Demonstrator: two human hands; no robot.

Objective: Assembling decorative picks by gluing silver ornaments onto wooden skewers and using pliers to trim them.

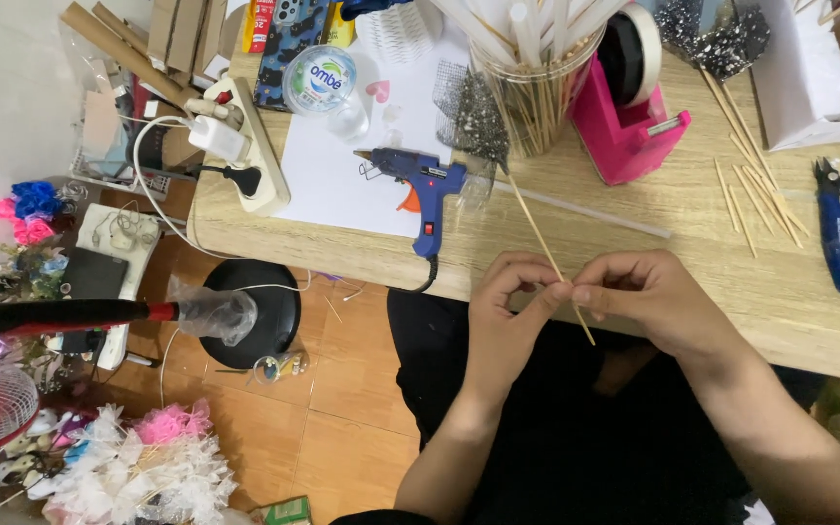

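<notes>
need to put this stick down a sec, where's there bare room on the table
Bare wood lies between the pink tape dispenser and the loose skewers, and along the near table edge right of your right hand. Crowded: around the glue gun, skewer jar and power strip.

Bare wood lies open on the table [634,262] just above the hands at centre frame. Further reach is blocked by a blue glue gun [422,185] at upper centre, a pink tape dispenser [624,117], scattered skewers [755,190] and blue pliers [836,228] right.
</notes>
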